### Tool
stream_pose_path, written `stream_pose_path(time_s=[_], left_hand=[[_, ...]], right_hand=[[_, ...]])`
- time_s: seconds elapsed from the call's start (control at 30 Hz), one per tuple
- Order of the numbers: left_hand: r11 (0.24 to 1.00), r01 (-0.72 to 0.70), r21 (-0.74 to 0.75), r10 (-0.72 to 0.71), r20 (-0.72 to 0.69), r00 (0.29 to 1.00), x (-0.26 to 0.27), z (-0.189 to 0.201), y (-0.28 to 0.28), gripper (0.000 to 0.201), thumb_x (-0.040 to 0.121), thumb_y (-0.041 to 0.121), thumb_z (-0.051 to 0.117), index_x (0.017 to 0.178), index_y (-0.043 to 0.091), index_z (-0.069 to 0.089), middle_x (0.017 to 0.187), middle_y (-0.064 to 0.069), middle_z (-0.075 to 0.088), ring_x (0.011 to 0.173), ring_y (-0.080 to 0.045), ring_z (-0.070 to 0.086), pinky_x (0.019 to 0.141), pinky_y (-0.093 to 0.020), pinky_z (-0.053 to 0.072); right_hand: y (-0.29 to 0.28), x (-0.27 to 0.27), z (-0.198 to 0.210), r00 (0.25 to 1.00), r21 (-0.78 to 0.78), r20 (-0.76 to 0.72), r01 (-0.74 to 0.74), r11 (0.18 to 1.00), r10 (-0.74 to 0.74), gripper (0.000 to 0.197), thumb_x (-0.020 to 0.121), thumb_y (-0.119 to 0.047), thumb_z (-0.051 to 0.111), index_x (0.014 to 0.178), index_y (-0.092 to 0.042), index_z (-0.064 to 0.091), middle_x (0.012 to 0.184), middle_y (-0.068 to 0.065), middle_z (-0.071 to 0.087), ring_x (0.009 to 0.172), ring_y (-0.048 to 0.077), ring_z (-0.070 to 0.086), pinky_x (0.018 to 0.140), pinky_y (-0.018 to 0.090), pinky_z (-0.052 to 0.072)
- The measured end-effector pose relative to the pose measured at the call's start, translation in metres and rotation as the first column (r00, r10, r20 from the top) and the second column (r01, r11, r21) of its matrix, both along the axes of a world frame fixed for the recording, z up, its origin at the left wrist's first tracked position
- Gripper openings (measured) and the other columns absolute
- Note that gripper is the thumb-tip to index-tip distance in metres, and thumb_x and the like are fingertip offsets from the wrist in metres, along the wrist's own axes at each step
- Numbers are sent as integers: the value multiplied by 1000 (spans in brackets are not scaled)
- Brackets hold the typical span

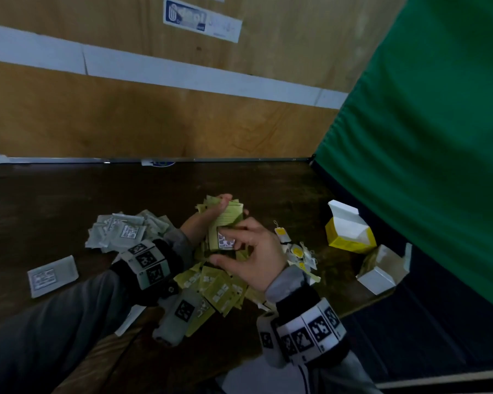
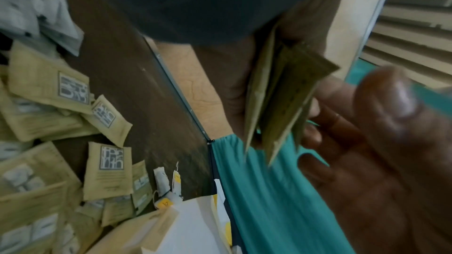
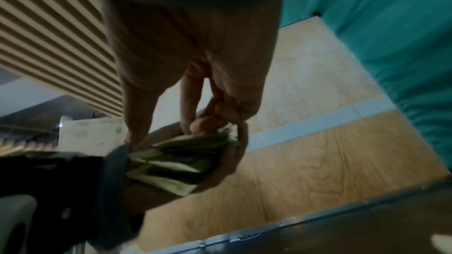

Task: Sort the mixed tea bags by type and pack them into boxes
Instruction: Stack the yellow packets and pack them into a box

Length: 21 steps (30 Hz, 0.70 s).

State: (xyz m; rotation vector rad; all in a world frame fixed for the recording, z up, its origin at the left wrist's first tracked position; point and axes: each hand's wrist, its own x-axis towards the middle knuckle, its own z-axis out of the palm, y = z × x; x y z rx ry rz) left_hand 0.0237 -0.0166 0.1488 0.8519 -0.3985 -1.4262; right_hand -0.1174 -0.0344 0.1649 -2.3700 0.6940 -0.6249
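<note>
The tabletop is carrying 3 loose heaps: green packets nearest the person, grey packets to their left, and yellow-tagged bags to their right. 2 boxes are standing open at the right edge, a yellow box and a white box. Above the green heap, the left hand is cradling a stack of green packets, its grip curled round them. The right hand is pinching the stack's near end, squaring it. The stack's long axis is running away from the person, its edges fanning unevenly. To do this well, I judge the edges should be tapped flush before boxing, with the grip kept firm.
</note>
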Motion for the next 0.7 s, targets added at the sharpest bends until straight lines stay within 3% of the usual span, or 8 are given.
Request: stream_pose_path(time_s=[0.13, 0.2, 0.27, 0.33, 0.4, 0.5, 0.6, 0.7], left_hand=[[998, 59, 19, -62, 205, 977, -1, 1, 3, 11, 86, 9, 55, 90, 18, 52, 91, -8, 58, 70, -12, 61, 66, -24, 51], [991, 61, 122, -100, 349, 932, -3, 0, 4, 12, 94, 14, 47, 87, 19, 55, 91, -4, 59, 74, -10, 57, 69, -21, 48], [990, 63, 125, -104, 356, 929, -4, 0, 3, 6, 89, 22, 57, 84, 19, 57, 85, 1, 61, 73, -9, 58, 64, -20, 49], [990, 136, 22, -138, 197, 971, -1, -6, -2, 51, 49, 32, 88, 87, 15, 58, 77, -1, 66, 66, -12, 65, 57, -21, 52], [974, 225, -29, -222, 75, 972, -1, -6, -4, 77, 21, 28, 90, 90, 12, 60, 76, -4, 67, 65, -15, 66, 58, -23, 53], [948, 318, 20, -319, 78, 944, -11, 3, 1, 19, 53, 26, 66, 65, 12, 65, 63, 0, 65, 56, -7, 62, 58, -19, 49], [970, 242, 36, -243, 30, 970, -20, 9, 3, 43, 78, 27, 44, 42, 13, 63, 45, 2, 59, 42, -6, 55, 49, -17, 44], [967, 254, 23, -248, -140, 959, -19, 6, 8, 32, 67, 37, 58, 70, 7, 68, 67, -9, 62, 60, -21, 59, 62, -27, 48]], right_hand=[[-5, -6, 2, 994, -168, 12, 112, 979, -111, 61, 49, -39, 89, 98, -17, 60, 99, -8, 41, 88, 6, 43, 73, 18, 41], [-6, -5, 3, 985, -261, -88, 124, 957, -151, 78, 43, -46, 88, 108, -22, 53, 107, -9, 34, 99, 8, 35, 83, 26, 39], [-10, -6, 3, 990, -247, -88, 86, 965, -111, 79, 42, -48, 88, 110, -24, 55, 109, -8, 38, 102, 10, 35, 84, 27, 38], [-13, -9, 2, 995, -223, -29, 88, 971, -97, 70, 44, -54, 84, 101, -23, 59, 108, -8, 43, 101, 11, 39, 82, 25, 36], [-14, -11, 3, 987, -262, -84, 110, 959, -136, 71, 42, -65, 76, 95, -22, 55, 114, -8, 44, 106, 11, 39, 83, 28, 38], [-8, -10, 8, 951, -270, -292, 18, 963, -100, 90, 36, -69, 77, 102, -19, 44, 140, -4, 31, 131, 14, 24, 106, 36, 27], [-6, -6, 7, 927, -222, -370, -17, 975, -68, 102, 40, -57, 86, 117, -14, 36, 130, -3, 37, 125, 12, 33, 114, 41, 22], [-8, -7, 3, 965, -113, -236, 92, 989, -116, 104, 44, -41, 90, 121, -29, 20, 113, -10, 38, 108, 8, 42, 100, 38, 41]])
